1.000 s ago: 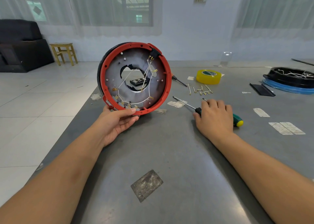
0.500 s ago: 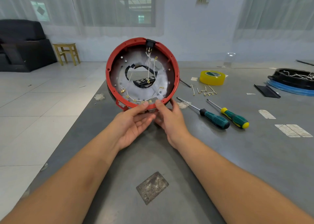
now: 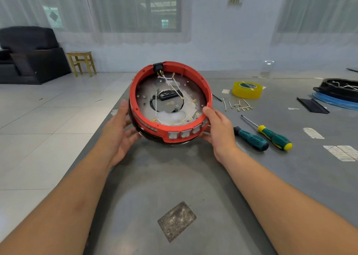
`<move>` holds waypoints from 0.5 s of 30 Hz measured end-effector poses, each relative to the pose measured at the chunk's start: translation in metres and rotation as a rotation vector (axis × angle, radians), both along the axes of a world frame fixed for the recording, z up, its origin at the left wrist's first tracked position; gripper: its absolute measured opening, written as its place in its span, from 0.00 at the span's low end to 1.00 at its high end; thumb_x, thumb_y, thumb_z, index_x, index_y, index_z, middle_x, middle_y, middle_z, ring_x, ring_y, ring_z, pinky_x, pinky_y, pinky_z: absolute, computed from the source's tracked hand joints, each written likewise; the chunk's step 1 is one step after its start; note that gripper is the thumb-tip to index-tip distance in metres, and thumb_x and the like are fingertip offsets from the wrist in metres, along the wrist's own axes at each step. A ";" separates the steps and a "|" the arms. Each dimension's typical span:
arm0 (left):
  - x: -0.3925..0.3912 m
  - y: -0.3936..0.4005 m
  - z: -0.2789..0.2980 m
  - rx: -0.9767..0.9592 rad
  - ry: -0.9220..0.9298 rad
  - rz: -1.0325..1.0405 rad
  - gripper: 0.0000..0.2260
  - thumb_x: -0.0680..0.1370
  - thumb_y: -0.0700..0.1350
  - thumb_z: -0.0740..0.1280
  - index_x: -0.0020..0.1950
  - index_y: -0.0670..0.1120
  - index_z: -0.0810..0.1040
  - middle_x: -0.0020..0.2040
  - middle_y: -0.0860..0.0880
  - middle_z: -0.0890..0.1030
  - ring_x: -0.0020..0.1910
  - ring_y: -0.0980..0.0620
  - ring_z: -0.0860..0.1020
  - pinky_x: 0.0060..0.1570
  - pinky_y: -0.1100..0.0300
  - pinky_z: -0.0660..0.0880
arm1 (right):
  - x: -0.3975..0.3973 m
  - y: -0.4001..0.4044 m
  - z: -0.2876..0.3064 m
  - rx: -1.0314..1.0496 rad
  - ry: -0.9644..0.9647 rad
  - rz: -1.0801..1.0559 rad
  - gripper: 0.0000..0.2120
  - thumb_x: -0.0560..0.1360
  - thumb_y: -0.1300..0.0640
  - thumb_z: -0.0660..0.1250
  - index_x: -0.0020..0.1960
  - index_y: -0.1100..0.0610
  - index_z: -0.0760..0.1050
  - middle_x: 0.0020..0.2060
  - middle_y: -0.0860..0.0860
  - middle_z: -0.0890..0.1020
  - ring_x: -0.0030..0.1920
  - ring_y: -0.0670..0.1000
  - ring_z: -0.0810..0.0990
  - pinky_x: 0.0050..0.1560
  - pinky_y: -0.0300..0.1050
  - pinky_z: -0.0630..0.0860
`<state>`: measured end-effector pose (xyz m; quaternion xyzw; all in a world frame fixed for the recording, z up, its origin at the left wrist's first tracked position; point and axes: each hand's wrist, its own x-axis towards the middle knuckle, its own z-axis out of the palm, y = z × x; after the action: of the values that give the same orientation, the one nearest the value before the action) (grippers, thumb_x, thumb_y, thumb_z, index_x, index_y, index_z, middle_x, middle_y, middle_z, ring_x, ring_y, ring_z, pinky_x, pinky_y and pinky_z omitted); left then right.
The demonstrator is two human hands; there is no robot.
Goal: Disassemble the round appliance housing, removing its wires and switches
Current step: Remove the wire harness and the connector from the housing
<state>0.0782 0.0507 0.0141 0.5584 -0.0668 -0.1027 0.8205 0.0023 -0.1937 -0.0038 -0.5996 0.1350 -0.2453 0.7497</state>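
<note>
The round housing [image 3: 208,92], red rim over a black shell, rests tilted on the grey table with its open side facing up and toward me. White wires [image 3: 170,83] with brass terminals cross its silver inner plate. A row of rectangular switches [image 3: 185,133] shows on the near rim, and a black socket [image 3: 157,67] sits at the far rim. My left hand [image 3: 118,130] cups the left side. My right hand [image 3: 219,128] grips the right rim, thumb on top.
Two green-handled screwdrivers [image 3: 251,138] [image 3: 275,137] lie just right of my right hand. Loose brass-tipped wires [image 3: 238,104] and a yellow tape roll [image 3: 247,89] lie behind them. A second black housing [image 3: 339,89] sits far right. The table's left edge [image 3: 108,119] is near my left hand.
The housing has been tipped from standing upright to lying tilted with its opening up. My hands moved apart from its bottom edge to its two sides.
</note>
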 end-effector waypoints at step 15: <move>0.002 0.015 0.000 0.129 -0.001 -0.245 0.21 0.79 0.62 0.70 0.61 0.48 0.87 0.62 0.41 0.85 0.60 0.42 0.85 0.62 0.47 0.81 | -0.010 -0.015 0.010 -0.033 0.107 0.103 0.37 0.63 0.38 0.77 0.61 0.63 0.80 0.53 0.65 0.85 0.56 0.68 0.83 0.62 0.66 0.78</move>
<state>0.0800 0.0660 0.0144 0.5978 -0.1281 -0.2059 0.7641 -0.0081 -0.2084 0.0067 -0.6302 0.1397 -0.1761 0.7431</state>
